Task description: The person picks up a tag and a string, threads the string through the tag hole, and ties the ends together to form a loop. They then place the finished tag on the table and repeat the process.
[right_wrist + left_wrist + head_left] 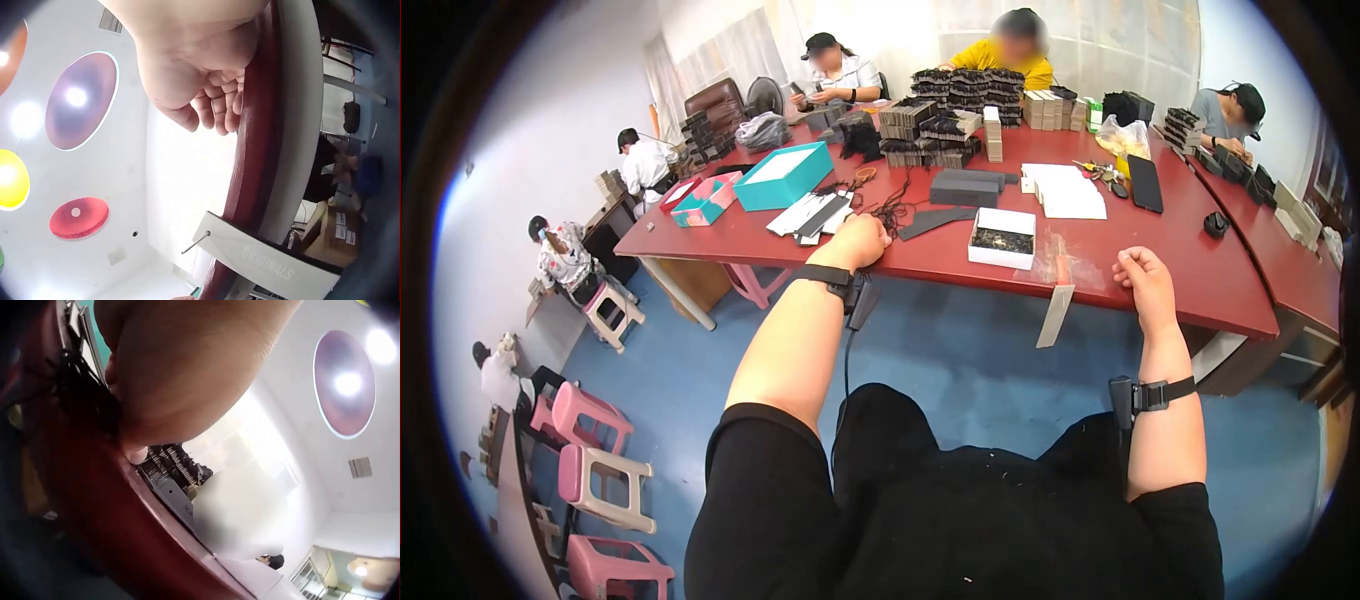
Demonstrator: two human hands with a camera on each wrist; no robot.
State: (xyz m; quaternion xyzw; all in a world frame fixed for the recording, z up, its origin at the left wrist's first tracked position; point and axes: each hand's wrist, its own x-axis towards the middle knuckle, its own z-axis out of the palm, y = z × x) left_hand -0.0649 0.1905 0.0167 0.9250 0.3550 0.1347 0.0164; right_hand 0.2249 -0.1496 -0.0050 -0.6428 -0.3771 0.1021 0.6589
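Note:
My left hand [862, 241] is bent down over the near table edge, at a tangle of black cords [892, 208]. In the left wrist view the cords [84, 387] bunch right beside the hand [181, 375]; its fingertips are mostly hidden, and I cannot tell if they grip a cord. My right hand [1148, 285] hovers at the table edge with fingers loosely curled and nothing in them. To its left, a pale grey hang tag [1055, 316] juts out past the edge. Light "ORIGINALS" lettering and a hole show on this tag [265, 259] in the right wrist view.
On the red table [800, 262] stand an open white box [1002, 262] of small dark pieces, dark grey tags [966, 188], white cards [1072, 198] and a teal box [785, 175]. A black phone [1145, 184] and keys [1103, 177] lie right. People work around the room.

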